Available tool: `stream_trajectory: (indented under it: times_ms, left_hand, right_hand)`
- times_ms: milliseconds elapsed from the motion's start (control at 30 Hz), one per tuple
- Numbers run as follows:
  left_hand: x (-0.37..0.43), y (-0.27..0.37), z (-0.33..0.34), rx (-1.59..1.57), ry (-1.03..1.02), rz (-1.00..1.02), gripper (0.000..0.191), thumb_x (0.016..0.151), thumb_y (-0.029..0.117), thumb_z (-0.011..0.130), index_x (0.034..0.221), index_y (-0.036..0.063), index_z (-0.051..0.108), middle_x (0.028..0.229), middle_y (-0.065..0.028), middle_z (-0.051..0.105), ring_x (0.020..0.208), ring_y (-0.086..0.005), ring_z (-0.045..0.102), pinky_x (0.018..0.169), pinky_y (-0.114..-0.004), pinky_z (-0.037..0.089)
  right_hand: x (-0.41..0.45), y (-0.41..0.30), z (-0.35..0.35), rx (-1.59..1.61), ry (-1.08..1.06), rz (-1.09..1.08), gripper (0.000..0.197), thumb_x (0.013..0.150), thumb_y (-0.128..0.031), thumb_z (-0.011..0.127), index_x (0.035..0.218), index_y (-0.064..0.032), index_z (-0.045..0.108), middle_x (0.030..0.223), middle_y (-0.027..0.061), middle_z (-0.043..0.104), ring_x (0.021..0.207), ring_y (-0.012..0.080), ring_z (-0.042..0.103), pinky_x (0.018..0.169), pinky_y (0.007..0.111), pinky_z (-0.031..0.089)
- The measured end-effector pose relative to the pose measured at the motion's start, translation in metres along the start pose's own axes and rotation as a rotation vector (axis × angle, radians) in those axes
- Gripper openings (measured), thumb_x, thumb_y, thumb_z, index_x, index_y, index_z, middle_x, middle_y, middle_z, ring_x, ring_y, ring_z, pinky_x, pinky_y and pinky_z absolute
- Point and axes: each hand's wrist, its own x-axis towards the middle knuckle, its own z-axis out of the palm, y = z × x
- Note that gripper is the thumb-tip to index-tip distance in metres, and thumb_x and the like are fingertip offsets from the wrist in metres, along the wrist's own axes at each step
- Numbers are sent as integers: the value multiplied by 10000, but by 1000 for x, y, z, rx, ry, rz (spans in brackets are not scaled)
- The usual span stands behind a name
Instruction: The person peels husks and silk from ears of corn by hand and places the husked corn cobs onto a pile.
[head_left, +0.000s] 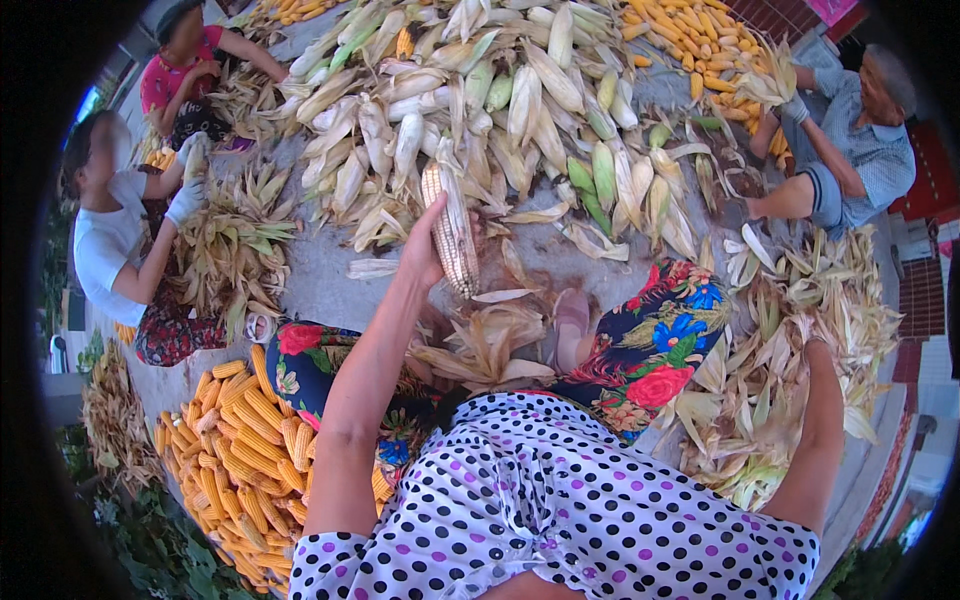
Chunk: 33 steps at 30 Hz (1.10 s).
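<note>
My left hand (424, 253) grips a pale-kernelled corn cob (459, 259) above the ground in front of me. Some dry husk (448, 159) still covers its far end. On the right, my right arm reaches out to a heap of stripped corn husks (757, 390). My right hand (812, 337) is at that heap, its fingers mostly hidden, so its hold cannot be made out. Beyond the cob lies a big pile of unhusked corn ears (480, 97). Loose husks (499, 337) lie between my feet.
Bare yellow cobs (247, 450) are heaped beside my left leg, with more yellow cobs (697, 45) at the far right. Two people (112, 225) (184, 67) sit on the left, another person (855, 150) on the right. Husks (236, 232) lie near the left pair.
</note>
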Motion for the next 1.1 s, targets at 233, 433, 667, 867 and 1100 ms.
stream_trajectory:
  times_ms: [233,433,667,867,1100]
  left_hand:
    - [7,-14,75,11,12,12,457,847,478,516,956,38,573,812,-110,626,714,-203,610,629,-337,512]
    - [6,-25,87,-4,-71,60,362,870,406,519,1002,72,559,847,-95,630,762,-205,615,693,-357,517]
    - [-9,-28,76,-52,-9,39,384,868,410,521,936,36,573,782,-116,626,683,-210,616,618,-327,530]
    - [-15,-30,61,-20,14,39,380,874,396,513,933,26,577,776,-114,626,663,-211,618,596,-329,530]
    - [-17,-31,48,12,-13,-37,353,876,376,512,938,35,578,769,-97,626,651,-187,615,588,-315,527]
  right_hand:
    - [-15,-211,-101,646,720,-485,427,782,-398,628,788,26,582,627,153,573,566,195,546,547,345,436]
    - [-122,-433,-121,470,866,-911,625,729,-654,516,670,-35,577,663,174,600,620,328,603,556,426,466]
    - [-101,-475,-88,806,1226,-1092,319,865,-224,538,606,-37,533,558,130,546,481,303,536,452,394,411]
    - [-96,-476,-81,657,1169,-1256,288,863,-237,522,657,-36,516,598,133,550,546,300,563,492,406,437]
    - [-81,-478,-73,853,970,-1311,255,855,-236,531,703,-32,517,629,154,545,594,343,558,534,435,429]
